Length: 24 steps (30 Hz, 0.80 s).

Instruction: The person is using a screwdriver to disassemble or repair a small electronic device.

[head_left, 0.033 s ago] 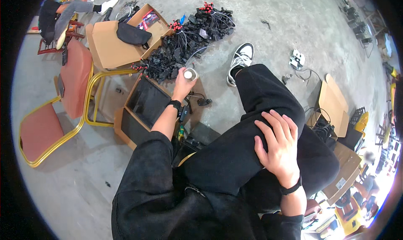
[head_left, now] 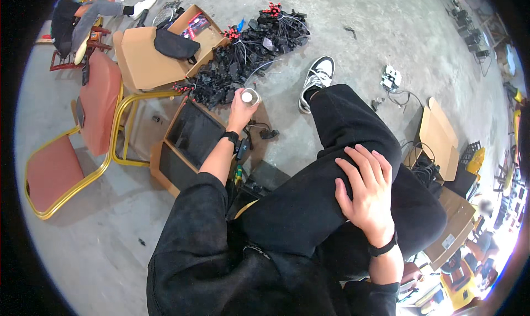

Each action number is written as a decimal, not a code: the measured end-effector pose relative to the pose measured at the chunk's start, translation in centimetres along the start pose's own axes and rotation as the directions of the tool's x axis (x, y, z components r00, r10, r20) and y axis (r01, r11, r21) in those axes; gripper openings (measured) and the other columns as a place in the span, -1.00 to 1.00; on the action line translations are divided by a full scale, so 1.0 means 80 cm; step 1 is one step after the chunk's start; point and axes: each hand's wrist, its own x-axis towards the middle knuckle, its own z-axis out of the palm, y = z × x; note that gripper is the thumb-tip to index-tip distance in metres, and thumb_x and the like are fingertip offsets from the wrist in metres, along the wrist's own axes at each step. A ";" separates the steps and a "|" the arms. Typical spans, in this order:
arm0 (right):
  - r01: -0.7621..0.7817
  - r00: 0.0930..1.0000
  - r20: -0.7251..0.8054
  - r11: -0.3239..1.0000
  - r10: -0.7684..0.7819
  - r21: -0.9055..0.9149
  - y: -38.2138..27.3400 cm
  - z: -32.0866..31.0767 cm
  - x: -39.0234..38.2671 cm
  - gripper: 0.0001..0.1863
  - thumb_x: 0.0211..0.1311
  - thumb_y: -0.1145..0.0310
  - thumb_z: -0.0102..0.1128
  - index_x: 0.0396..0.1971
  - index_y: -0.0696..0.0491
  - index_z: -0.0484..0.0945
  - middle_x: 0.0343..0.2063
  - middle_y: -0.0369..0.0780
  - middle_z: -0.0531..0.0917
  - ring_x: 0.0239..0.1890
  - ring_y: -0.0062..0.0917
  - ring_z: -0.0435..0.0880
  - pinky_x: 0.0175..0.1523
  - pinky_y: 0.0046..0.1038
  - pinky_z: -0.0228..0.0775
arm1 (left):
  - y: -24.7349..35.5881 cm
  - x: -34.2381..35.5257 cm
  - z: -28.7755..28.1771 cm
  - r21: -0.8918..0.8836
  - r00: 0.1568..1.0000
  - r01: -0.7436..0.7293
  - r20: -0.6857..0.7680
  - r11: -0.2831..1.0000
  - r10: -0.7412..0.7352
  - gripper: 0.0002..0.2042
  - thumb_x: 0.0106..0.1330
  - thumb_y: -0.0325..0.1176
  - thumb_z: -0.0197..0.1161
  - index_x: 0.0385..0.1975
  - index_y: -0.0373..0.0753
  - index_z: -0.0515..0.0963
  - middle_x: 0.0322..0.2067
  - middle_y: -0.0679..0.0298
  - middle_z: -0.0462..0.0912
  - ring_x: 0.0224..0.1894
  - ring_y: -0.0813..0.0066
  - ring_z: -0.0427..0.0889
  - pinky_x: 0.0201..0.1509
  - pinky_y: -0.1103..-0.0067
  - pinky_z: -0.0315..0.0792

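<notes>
My left hand (head_left: 239, 115), with a black band on its wrist, is wrapped round a clear bottle with a white cap (head_left: 247, 96). The bottle is seen from above, so most of its body is hidden. Just beyond it lies a heap of black cables and adapters (head_left: 234, 67) with red ends. My right hand (head_left: 363, 197) rests flat on my black trouser leg (head_left: 309, 205), fingers slightly spread and nothing in it.
An open cardboard box (head_left: 149, 56) holds a black pouch (head_left: 175, 44). A red chair (head_left: 99, 103) with a gold frame (head_left: 113, 145) stands left, near a box with dark panels (head_left: 193, 133). More cardboard (head_left: 439, 131) lies right. Another person (head_left: 99, 20) sits far left.
</notes>
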 end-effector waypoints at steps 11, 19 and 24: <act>-0.002 0.997 -0.075 0.996 0.009 0.084 -0.001 -0.001 0.000 -0.30 0.02 0.36 0.39 0.23 0.10 0.38 0.07 -0.18 0.57 0.16 -0.33 0.52 0.33 -0.26 0.18 | 0.278 -0.063 -0.139 0.034 0.841 -0.533 0.130 0.846 0.525 -0.30 -0.15 -0.39 0.56 0.11 -0.16 0.45 0.06 0.18 0.52 0.16 0.15 0.45 0.29 0.32 0.21; -0.058 0.986 -0.108 0.866 0.128 0.496 -0.002 -0.007 -0.011 0.15 -0.12 0.33 0.57 0.45 0.14 -0.01 0.32 -0.05 0.36 0.30 -0.17 0.37 0.42 -0.23 0.11 | 0.454 -0.126 -0.204 -0.142 0.603 -0.764 0.189 0.630 0.775 -0.23 -0.27 -0.40 0.59 0.11 -0.16 0.46 0.05 0.19 0.51 0.12 0.13 0.46 0.22 0.31 0.25; 0.027 0.980 -0.172 0.798 0.097 0.602 -0.001 -0.008 -0.024 0.18 -0.18 0.42 0.58 0.45 0.14 -0.03 0.34 -0.05 0.35 0.38 -0.24 0.32 0.43 -0.24 0.09 | 0.491 -0.152 -0.217 -0.213 0.534 -0.802 0.164 0.558 0.829 -0.21 -0.27 -0.38 0.62 0.12 -0.18 0.45 0.03 0.15 0.52 0.09 0.12 0.49 0.18 0.32 0.29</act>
